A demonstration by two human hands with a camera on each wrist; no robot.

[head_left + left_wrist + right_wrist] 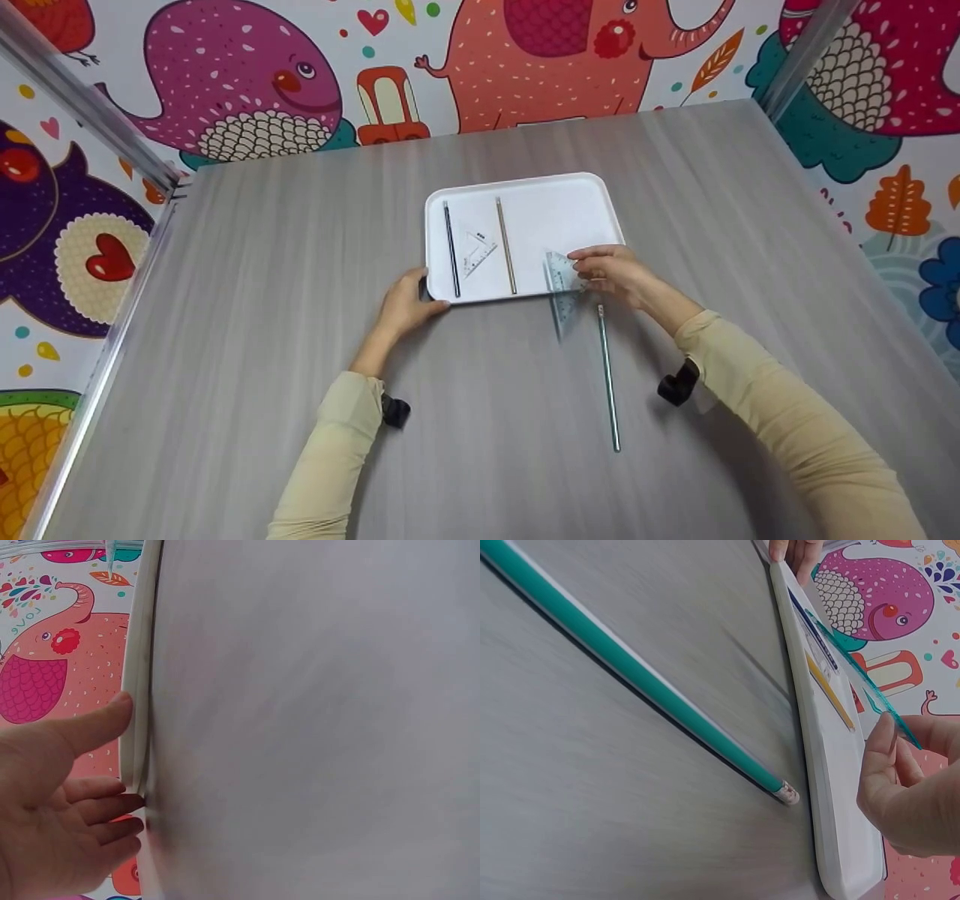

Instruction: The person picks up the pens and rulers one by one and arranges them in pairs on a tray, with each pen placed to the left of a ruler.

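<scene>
My right hand (616, 276) pinches a clear teal-tinted set square (561, 285) above the near right part of a white tray (547, 210). In the right wrist view the set square (866, 682) is seen nearly edge-on between thumb and fingers. At the tray's near left corner my left hand (407, 304) holds the rim, thumb on the near edge; the left wrist view shows the tray's side (137, 675) beside the thumb. Inside the tray lie a dark pencil (451, 251), a small clear set square (478, 253) and a gold pencil (506, 247).
A teal pencil (609, 382) lies on the grey wood-grain table (247, 300), in front of the tray and below my right hand. Cartoon-printed walls (555, 60) stand behind and at the sides, with a metal frame strip (97, 300) along the left table edge.
</scene>
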